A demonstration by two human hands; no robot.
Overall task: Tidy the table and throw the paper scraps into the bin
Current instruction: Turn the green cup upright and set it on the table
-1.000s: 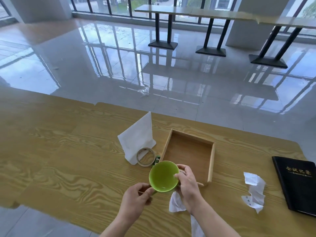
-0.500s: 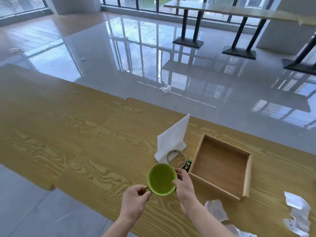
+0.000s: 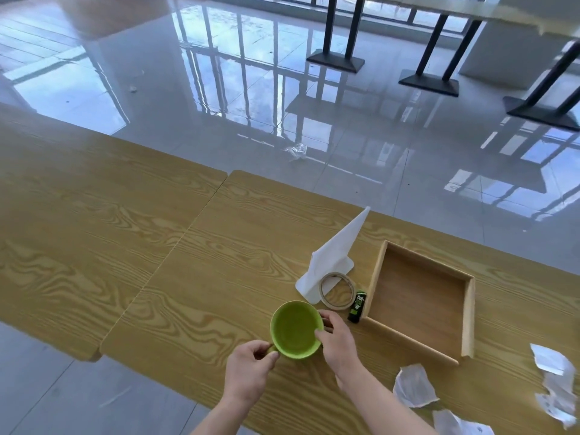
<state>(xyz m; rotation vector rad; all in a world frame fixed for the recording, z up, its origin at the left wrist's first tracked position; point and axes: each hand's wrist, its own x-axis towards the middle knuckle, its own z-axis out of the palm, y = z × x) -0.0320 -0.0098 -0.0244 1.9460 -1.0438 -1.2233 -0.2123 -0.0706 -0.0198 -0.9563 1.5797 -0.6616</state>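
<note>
Shifting the green cup [image 3: 295, 329] left along the desk's [image 3: 204, 277] near edge, away from the wooden tray [image 3: 419, 296], the left hand [image 3: 249, 368] pinches its handle with curled fingers [image 3: 265, 356] and the right hand [image 3: 337, 340] grips its rim. The paper scraps [image 3: 412, 386] lie untouched toward the near right corner, so binning them seems still ahead.

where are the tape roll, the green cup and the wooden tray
tape roll [image 3: 335, 306], head view, near side of the ring
green cup [image 3: 295, 329], head view, inside bottom
wooden tray [image 3: 417, 296], head view, bare floor of the tray
</note>
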